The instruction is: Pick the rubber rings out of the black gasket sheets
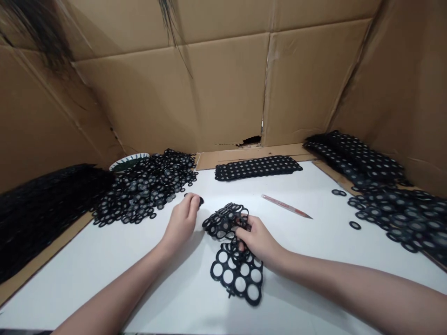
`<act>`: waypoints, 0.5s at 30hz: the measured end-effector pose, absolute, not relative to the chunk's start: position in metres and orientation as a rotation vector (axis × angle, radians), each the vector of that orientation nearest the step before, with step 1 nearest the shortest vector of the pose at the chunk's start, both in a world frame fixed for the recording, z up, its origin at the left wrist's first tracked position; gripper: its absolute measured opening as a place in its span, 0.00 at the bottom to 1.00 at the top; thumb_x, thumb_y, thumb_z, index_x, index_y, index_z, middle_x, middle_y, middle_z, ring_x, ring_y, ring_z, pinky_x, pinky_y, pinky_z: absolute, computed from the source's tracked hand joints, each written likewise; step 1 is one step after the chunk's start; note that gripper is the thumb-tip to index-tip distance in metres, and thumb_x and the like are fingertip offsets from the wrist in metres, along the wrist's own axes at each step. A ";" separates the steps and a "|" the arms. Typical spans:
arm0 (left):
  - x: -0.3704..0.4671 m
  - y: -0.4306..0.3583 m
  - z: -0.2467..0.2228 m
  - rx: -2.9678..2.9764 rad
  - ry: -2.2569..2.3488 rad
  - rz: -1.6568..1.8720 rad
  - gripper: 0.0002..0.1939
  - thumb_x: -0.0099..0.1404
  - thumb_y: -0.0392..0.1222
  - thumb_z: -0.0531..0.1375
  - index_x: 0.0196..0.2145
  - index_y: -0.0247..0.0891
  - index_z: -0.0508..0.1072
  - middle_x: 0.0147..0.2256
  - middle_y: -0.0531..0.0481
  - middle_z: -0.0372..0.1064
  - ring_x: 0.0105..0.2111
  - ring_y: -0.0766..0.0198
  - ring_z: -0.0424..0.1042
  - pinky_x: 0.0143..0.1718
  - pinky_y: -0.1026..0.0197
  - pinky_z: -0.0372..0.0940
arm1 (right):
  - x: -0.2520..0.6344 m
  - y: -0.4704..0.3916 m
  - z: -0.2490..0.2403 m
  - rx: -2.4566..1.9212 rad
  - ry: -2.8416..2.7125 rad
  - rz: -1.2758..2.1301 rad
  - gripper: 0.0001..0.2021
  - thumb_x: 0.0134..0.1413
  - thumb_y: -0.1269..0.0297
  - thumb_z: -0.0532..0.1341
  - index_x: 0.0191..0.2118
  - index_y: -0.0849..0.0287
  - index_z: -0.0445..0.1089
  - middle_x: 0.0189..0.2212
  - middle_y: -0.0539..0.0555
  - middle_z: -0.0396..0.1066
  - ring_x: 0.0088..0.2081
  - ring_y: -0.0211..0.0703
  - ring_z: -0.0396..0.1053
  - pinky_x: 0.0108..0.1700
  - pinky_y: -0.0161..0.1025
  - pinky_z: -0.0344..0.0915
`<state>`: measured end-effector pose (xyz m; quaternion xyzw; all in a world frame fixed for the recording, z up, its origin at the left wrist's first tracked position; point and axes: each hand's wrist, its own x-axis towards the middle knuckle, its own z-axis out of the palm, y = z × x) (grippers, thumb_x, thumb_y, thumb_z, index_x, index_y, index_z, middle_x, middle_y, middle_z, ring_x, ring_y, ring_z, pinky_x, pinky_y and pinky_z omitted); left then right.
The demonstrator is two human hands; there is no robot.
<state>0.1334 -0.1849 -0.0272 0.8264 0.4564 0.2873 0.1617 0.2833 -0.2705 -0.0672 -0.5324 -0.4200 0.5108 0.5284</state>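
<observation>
My right hand (pixel 256 237) is closed on a crumpled black sheet of joined rings (pixel 240 272) with round holes. Part of that sheet bunches up above my fingers, and a flatter part spreads on the white tabletop towards me. To the left, my left hand (pixel 183 215) pinches a small black ring (pixel 200 201) just over the table, apart from the sheet. A heap of loose black rings (pixel 143 190) lies beyond my left hand.
A pencil (pixel 286 206) lies right of centre. Behind it sits a flat stack of perforated black sheets (pixel 258 168). More stacked sheets (pixel 359 158) and loose rings (pixel 412 218) are at the right. Dark sheets (pixel 45 204) and a patterned bowl (pixel 129 161) stand left. Cardboard walls (pixel 223 93) enclose the table.
</observation>
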 end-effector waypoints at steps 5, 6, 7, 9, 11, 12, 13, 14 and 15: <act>0.137 -0.196 -0.041 2.668 1.199 0.682 0.11 0.64 0.44 0.42 0.38 0.39 0.61 0.32 0.49 0.66 0.30 0.62 0.67 0.30 0.61 0.60 | 0.283 -0.269 -0.064 -1.247 -0.992 1.236 0.01 0.43 0.71 0.53 0.26 0.61 0.60 0.16 0.45 0.59 0.17 0.33 0.60 0.21 0.32 0.54; 0.139 -0.202 -0.045 2.703 1.130 0.609 0.12 0.64 0.43 0.42 0.39 0.39 0.60 0.33 0.48 0.66 0.31 0.61 0.68 0.31 0.61 0.61 | 0.283 -0.269 -0.063 -1.242 -0.996 1.240 0.01 0.43 0.70 0.53 0.26 0.61 0.60 0.16 0.45 0.58 0.17 0.33 0.59 0.21 0.32 0.54; 0.141 -0.207 -0.048 2.716 1.065 0.546 0.12 0.64 0.43 0.41 0.40 0.38 0.60 0.34 0.47 0.66 0.32 0.61 0.68 0.31 0.60 0.61 | 0.283 -0.269 -0.063 -1.234 -1.000 1.242 0.02 0.44 0.70 0.53 0.26 0.61 0.60 0.16 0.45 0.58 0.17 0.33 0.59 0.21 0.32 0.54; 0.145 -0.215 -0.051 2.690 0.990 0.467 0.13 0.64 0.43 0.42 0.43 0.37 0.58 0.36 0.45 0.66 0.34 0.60 0.68 0.33 0.59 0.62 | 0.284 -0.269 -0.063 -1.216 -1.009 1.240 0.03 0.45 0.69 0.52 0.25 0.62 0.61 0.17 0.46 0.59 0.17 0.33 0.59 0.21 0.32 0.54; 0.147 -0.219 -0.050 2.601 0.987 0.423 0.13 0.63 0.44 0.43 0.44 0.37 0.57 0.36 0.45 0.66 0.34 0.59 0.68 0.33 0.58 0.62 | 0.284 -0.270 -0.063 -1.207 -1.020 1.239 0.03 0.45 0.70 0.52 0.25 0.62 0.61 0.17 0.46 0.60 0.17 0.32 0.59 0.22 0.32 0.54; 0.148 -0.219 -0.047 2.532 0.983 0.402 0.13 0.63 0.44 0.44 0.43 0.37 0.57 0.35 0.46 0.67 0.34 0.59 0.68 0.32 0.58 0.62 | 0.283 -0.270 -0.064 -1.209 -1.033 1.239 0.03 0.45 0.70 0.52 0.26 0.62 0.61 0.16 0.46 0.59 0.17 0.32 0.58 0.22 0.32 0.55; 0.147 -0.218 -0.043 2.456 0.962 0.385 0.12 0.63 0.44 0.44 0.42 0.38 0.58 0.33 0.47 0.67 0.32 0.60 0.67 0.32 0.59 0.62 | 0.283 -0.270 -0.064 -1.214 -1.049 1.240 0.03 0.45 0.70 0.52 0.26 0.62 0.60 0.16 0.45 0.58 0.17 0.33 0.58 0.22 0.32 0.55; 0.146 -0.215 -0.038 2.383 0.937 0.383 0.11 0.64 0.44 0.43 0.40 0.39 0.59 0.32 0.49 0.67 0.31 0.62 0.67 0.32 0.60 0.61 | 0.283 -0.270 -0.065 -1.224 -1.066 1.240 0.02 0.45 0.71 0.52 0.27 0.61 0.60 0.15 0.45 0.57 0.17 0.33 0.58 0.22 0.32 0.55; 0.145 -0.211 -0.032 2.318 0.932 0.417 0.11 0.64 0.45 0.43 0.37 0.39 0.60 0.30 0.51 0.67 0.30 0.63 0.67 0.31 0.61 0.61 | 0.282 -0.270 -0.065 -1.241 -1.078 1.239 0.02 0.45 0.71 0.52 0.28 0.61 0.60 0.15 0.44 0.57 0.17 0.33 0.58 0.21 0.32 0.54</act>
